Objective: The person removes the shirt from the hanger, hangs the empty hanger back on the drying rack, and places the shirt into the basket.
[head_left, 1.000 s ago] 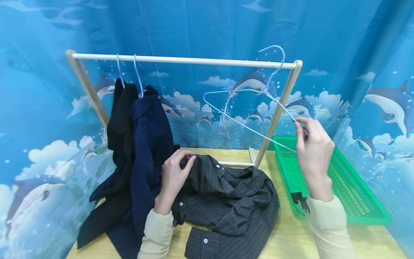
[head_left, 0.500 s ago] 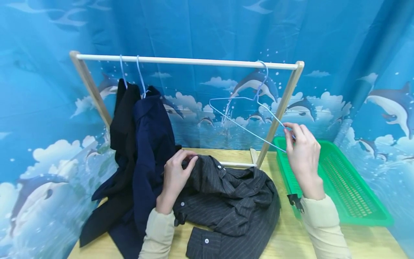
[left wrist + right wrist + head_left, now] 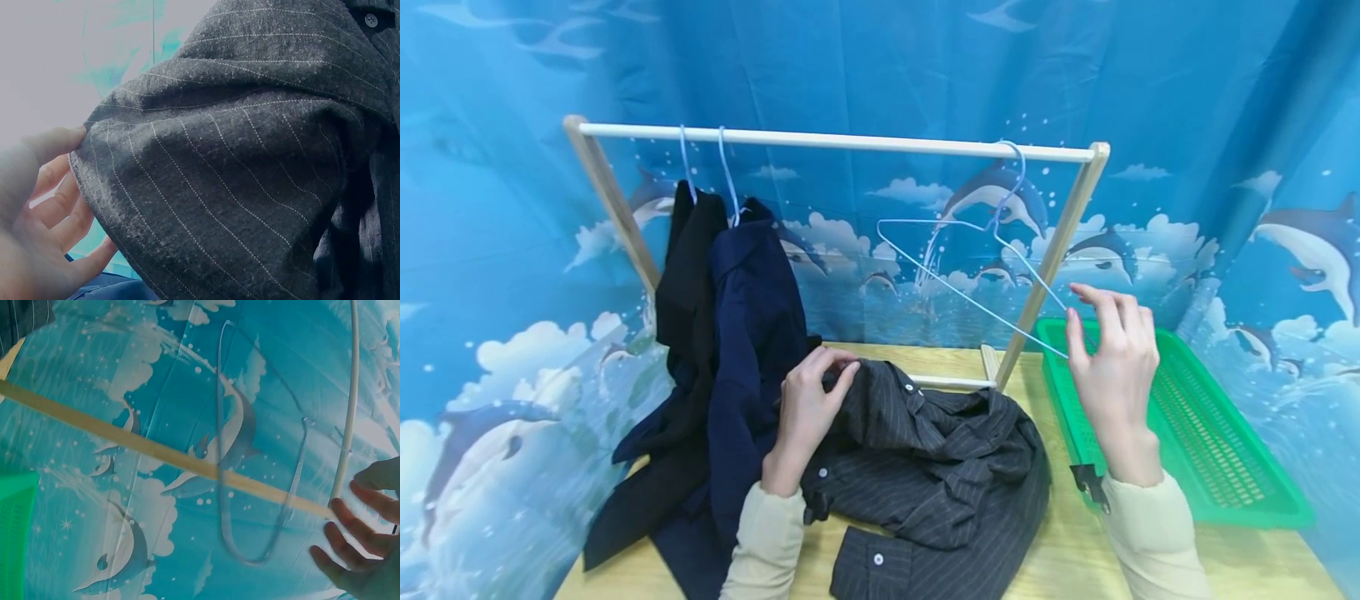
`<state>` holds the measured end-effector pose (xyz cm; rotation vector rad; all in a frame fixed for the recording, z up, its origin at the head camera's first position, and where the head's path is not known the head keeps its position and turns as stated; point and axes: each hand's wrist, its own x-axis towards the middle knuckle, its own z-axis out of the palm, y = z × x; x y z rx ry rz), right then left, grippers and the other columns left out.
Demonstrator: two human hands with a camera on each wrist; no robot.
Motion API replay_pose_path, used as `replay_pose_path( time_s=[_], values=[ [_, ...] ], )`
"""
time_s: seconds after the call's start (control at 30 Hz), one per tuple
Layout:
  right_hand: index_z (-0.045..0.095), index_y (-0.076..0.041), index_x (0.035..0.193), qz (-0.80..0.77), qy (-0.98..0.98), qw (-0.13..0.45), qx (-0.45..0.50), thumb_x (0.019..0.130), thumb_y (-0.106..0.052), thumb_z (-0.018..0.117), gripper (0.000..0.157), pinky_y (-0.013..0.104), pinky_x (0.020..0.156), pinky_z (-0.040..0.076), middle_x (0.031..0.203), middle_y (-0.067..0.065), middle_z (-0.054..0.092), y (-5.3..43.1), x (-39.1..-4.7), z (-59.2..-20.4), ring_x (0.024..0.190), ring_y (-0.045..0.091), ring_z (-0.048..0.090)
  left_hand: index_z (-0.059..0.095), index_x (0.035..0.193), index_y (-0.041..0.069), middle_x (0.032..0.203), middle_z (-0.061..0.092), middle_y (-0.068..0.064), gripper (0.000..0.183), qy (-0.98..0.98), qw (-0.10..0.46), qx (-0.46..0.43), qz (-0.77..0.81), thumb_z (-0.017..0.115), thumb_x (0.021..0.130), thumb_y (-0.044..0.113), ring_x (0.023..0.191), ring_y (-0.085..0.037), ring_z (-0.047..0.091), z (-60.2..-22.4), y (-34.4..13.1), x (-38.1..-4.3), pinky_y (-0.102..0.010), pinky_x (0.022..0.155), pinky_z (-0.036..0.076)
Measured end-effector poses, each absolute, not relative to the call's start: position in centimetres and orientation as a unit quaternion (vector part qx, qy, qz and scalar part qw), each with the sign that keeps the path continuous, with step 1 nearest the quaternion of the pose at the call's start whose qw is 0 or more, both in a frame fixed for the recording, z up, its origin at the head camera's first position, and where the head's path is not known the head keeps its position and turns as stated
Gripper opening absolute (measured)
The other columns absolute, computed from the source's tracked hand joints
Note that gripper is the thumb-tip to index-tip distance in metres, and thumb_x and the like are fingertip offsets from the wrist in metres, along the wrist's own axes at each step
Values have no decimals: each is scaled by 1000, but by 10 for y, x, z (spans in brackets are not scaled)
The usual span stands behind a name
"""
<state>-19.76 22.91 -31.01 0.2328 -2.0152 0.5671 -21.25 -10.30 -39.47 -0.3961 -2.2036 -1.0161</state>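
A dark grey pinstriped shirt (image 3: 940, 467) with white buttons lies bunched on the table. My left hand (image 3: 808, 400) pinches its edge between thumb and fingers, and the left wrist view shows the striped cloth (image 3: 206, 169) stretching away from the fingertips. A thin light-blue wire hanger (image 3: 970, 287) hangs by its hook from the right part of the rail, with no garment on it. Beside its lower right corner, my right hand (image 3: 1116, 358) has thumb and fingers parted and holds nothing. In the right wrist view the hanger (image 3: 222, 475) stands apart from the fingers.
The wooden rack's white rail (image 3: 850, 142) spans the back. A black garment (image 3: 688, 275) and a navy one (image 3: 748, 308) hang at its left on blue hangers. A green plastic basket (image 3: 1210, 450) sits at the right, behind the right forearm. A dolphin-print curtain encloses the table.
The right hand brought the hanger left and down until its hook sat on the rail, then let go and drew slightly away. The left hand stays at the shirt.
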Motion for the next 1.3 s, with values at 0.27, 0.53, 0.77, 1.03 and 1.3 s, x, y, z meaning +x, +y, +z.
replay_pose_path(
  time_s=[0.27, 0.53, 0.77, 1.03, 1.3],
  values=[
    [74, -3, 113, 240, -779, 537, 218, 95, -2, 65, 21, 51, 88, 46, 102, 20, 70, 202, -186, -327, 98, 45, 58, 76, 98, 12, 91, 70, -1, 8, -832, 351, -186, -387, 76, 93, 18, 82, -17, 67, -393, -95, -213, -36, 71, 55],
    [73, -8, 116, 201, -814, 460, 294, 103, -22, 58, 24, 48, 90, 49, 104, 12, 69, 169, -190, -363, 101, 38, 59, 76, 99, 15, 90, 69, 2, 8, -824, 351, -238, -376, 76, 93, 19, 82, -14, 65, -390, -79, -206, -37, 76, 52],
    [71, -13, 119, 164, -842, 397, 327, 98, -42, 66, 36, 50, 96, 48, 111, 9, 67, 144, -190, -395, 108, 33, 59, 77, 101, 18, 92, 69, 6, 9, -820, 322, -308, -359, 78, 92, 18, 87, -12, 67, -391, -67, -200, -36, 84, 54],
    [70, -10, 98, 170, -846, 393, 317, 81, -16, 84, 23, 49, 93, 49, 98, 5, 71, 134, -187, -407, 106, 30, 61, 77, 99, 18, 93, 69, 6, 10, -823, 291, -343, -346, 80, 89, 19, 88, -12, 66, -392, -60, -194, -35, 85, 54],
    [72, -9, 98, 198, -839, 411, 296, 84, -12, 80, 17, 51, 97, 46, 93, 6, 71, 148, -181, -400, 103, 32, 62, 74, 113, 19, 101, 69, 5, 27, -838, 270, -328, -342, 81, 87, 22, 95, -13, 66, -394, -62, -196, -34, 83, 54]
  ],
)
